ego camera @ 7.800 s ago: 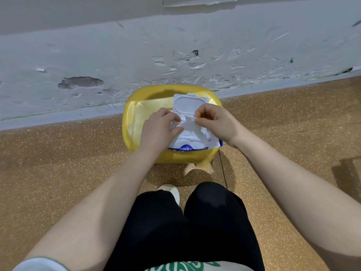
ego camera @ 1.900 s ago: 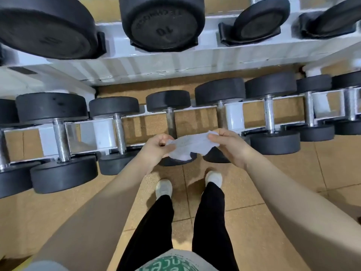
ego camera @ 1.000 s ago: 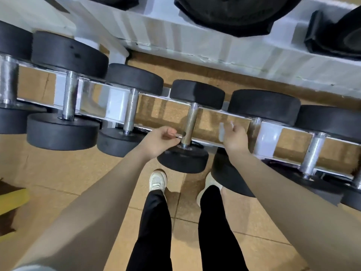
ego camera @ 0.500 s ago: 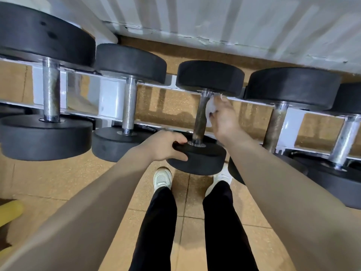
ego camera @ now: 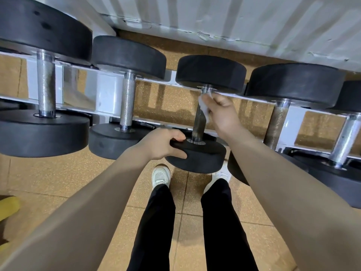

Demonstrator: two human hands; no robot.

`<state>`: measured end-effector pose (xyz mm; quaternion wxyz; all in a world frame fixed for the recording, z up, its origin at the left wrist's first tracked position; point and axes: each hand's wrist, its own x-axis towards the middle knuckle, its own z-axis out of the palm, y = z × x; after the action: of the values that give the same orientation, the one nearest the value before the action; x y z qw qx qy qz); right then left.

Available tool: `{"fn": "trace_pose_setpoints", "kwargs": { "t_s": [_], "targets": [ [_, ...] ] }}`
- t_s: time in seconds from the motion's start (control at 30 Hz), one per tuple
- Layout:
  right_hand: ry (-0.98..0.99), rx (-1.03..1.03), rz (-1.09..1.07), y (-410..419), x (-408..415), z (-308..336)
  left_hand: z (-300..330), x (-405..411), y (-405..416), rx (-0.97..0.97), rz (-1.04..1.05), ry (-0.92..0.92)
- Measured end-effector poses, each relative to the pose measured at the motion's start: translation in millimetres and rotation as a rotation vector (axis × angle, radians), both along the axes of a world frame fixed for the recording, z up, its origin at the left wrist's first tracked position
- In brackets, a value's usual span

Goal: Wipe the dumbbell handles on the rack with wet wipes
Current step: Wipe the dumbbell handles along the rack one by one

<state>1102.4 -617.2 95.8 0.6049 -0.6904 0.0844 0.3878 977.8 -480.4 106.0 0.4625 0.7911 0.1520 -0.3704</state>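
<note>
Several black dumbbells with steel handles lie across the white rack point(ego camera: 105, 94). The middle dumbbell point(ego camera: 203, 155) has its near head toward me. My left hand point(ego camera: 163, 143) grips the rim of that near head, fingers on top and thumb on the side. My right hand point(ego camera: 220, 112) holds a white wet wipe point(ego camera: 204, 106) wrapped against the upper part of the metal handle point(ego camera: 198, 128), just under the far head point(ego camera: 211, 72). Most of the wipe is hidden by my fingers.
Neighbouring dumbbells sit close on both sides: one on the left point(ego camera: 127, 106) and one on the right point(ego camera: 277, 122). A white upper shelf point(ego camera: 234, 22) overhangs the row. My feet point(ego camera: 161, 176) stand on the tan floor. A yellow object point(ego camera: 7, 208) lies at the far left edge.
My right hand with the wipe has slid a little down the handle from the far head. My left hand keeps its grip on the near head. The view has drawn closer.
</note>
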Motion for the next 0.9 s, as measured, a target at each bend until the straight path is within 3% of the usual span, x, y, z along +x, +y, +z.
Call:
{"fn": "trace_pose_setpoints", "kwargs": {
  "t_s": [0.1, 0.27, 0.43, 0.6, 0.7, 0.8, 0.9],
  "targets": [
    [0.011, -0.047, 0.077, 0, -3, 4, -1, -2, 0, 0.003, 0.014, 0.005],
    [0.096, -0.368, 0.611, -22, -33, 3, 3, 1, -1, 0.049, -0.028, -0.005],
    [0.113, -0.469, 0.741, -19, -18, 19, 9, 1, -4, 0.046, -0.022, 0.041],
    [0.244, -0.354, 0.277, -40, -13, 45, 25, 6, -17, 0.049, 0.053, 0.04],
    [0.52, -0.037, 0.013, -53, -10, 58, 41, 17, -32, -0.043, 0.189, -0.046],
    [0.597, 0.218, -0.043, -69, -5, 71, 49, 30, -51, -0.198, 0.262, -0.071],
    [0.523, 0.275, -0.077, -88, 2, 83, 56, 45, -69, -0.263, 0.351, -0.063]
  ]
}}
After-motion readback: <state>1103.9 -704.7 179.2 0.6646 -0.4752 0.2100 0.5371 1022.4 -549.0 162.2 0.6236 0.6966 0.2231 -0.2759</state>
